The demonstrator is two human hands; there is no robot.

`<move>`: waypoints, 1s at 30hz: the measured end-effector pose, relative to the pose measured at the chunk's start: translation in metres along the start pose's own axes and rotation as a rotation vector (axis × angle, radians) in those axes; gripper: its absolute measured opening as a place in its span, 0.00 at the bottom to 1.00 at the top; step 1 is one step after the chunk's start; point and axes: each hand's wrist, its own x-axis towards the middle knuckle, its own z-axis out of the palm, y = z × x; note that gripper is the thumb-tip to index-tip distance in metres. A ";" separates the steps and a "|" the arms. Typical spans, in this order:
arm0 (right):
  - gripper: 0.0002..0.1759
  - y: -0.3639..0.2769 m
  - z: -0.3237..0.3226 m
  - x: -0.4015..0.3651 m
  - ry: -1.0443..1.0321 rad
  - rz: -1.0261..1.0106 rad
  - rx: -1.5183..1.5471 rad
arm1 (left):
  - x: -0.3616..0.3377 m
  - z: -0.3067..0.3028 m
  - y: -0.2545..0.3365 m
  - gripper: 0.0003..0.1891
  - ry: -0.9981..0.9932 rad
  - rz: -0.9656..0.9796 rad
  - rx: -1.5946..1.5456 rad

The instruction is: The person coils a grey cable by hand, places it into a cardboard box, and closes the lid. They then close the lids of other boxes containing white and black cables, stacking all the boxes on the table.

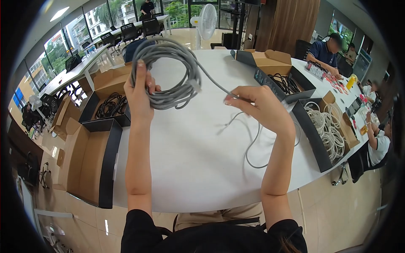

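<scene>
A coiled grey cable (175, 101) hangs above the white table, its loops gripped on their left side by my left hand (141, 90). My right hand (261, 105) pinches the strand that runs off the coil to the right, between thumb and fingers. Below that hand the loose end trails down and curves over the tabletop. A pale, blurred piece, perhaps a plug or tag, shows on the coil's right side; I cannot make it out.
Open boxes line the white table (202, 168): an unfilled box (107, 168) and a black-cable box (126, 120) at left, another black-cable box (310, 90) and a white-cable box (312, 139) at right. A fan (207, 21) stands behind. Several people sit nearby.
</scene>
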 end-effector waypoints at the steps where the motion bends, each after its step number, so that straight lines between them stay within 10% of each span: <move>1: 0.13 -0.001 -0.002 0.002 -0.043 -0.035 0.021 | 0.001 -0.001 0.001 0.14 0.000 -0.024 -0.073; 8: 0.13 -0.006 0.022 0.018 0.436 0.047 0.160 | 0.004 -0.009 0.005 0.19 -0.105 -0.032 -0.315; 14: 0.13 0.000 0.059 0.036 0.332 0.077 1.007 | -0.009 0.011 0.004 0.21 0.073 -0.084 -0.415; 30: 0.24 -0.020 0.091 0.033 0.570 -0.135 0.720 | -0.056 0.048 -0.058 0.25 0.040 -0.370 -0.419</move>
